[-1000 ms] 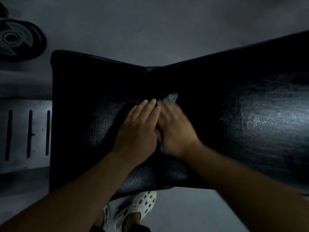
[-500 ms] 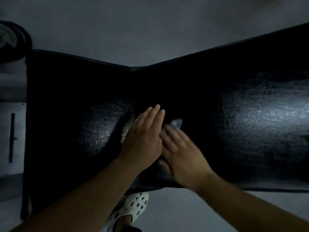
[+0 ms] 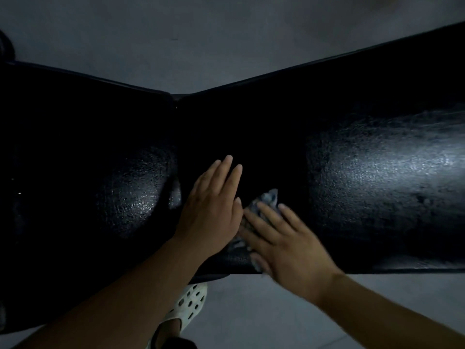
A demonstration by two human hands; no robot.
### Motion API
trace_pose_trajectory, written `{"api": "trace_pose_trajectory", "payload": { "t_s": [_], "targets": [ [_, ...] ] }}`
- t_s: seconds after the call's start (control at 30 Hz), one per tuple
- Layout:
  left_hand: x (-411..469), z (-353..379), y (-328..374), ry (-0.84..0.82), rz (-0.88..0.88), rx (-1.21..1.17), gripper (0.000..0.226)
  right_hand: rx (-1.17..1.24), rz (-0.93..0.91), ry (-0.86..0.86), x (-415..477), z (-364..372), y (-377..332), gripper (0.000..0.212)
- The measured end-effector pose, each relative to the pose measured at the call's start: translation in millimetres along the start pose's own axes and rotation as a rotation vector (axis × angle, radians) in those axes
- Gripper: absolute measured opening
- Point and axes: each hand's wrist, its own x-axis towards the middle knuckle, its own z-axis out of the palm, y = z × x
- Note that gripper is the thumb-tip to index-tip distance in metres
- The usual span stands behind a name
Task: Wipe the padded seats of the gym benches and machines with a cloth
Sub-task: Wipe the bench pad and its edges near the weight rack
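A black padded gym bench fills the view: a seat pad (image 3: 88,172) on the left and a long back pad (image 3: 364,159) on the right, meeting at a seam near the middle. My left hand (image 3: 214,210) lies flat on the back pad just right of the seam, fingers straight. My right hand (image 3: 284,243) presses a small blue-grey cloth (image 3: 266,199) flat against the pad near its front edge. The cloth shows past my fingertips and under my palm; most of it is hidden.
Grey floor lies beyond the bench and in front of it. My foot in a white perforated clog (image 3: 188,306) stands on the floor under the bench's front edge. The room is dim.
The view has shifted right along the bench; the weight plate at far left has left the frame. My right hand and the cloth slid toward the front edge and rightward. My left hand stays flat.
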Motion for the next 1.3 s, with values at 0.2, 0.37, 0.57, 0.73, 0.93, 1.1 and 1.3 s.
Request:
{"api": "trace_pose_trajectory", "payload": {
  "t_s": [0.2,0.37,0.57,0.73,0.93,1.1,1.3],
  "targets": [
    [-2.1,3.1,16.8,0.008,0.010,0.027,0.062,-0.021,0.410,0.119,42.7,-26.9,62.1,0.061],
    [-9.5,8.1,25.0,0.001,0.049,0.023,0.061,0.030,0.069,-0.009,-33.9,5.8,-11.0,0.058],
    [-5.6,12.4,38.6,0.011,0.044,0.049,0.063,-0.049,0.243,0.084,26.8,-31.2,86.5,0.055],
    [62.2,8.6,37.7,0.141,-0.009,0.059,0.065,-0.052,0.363,0.098,132.1,-62.0,154.1,0.060],
    [108.4,9.8,42.3,0.165,-0.072,-0.078,0.066,-0.036,0.379,0.140,129.1,-54.5,143.4,0.060],
    [48.2,29.1,61.5,0.093,0.024,-0.006,0.067,-0.050,0.323,0.052,36.9,-39.1,99.2,0.062],
    [1.7,42.2,86.9,0.038,0.000,0.050,0.065,-0.084,0.169,-0.040,-53.5,-32.6,79.8,0.061]
  ]
}}
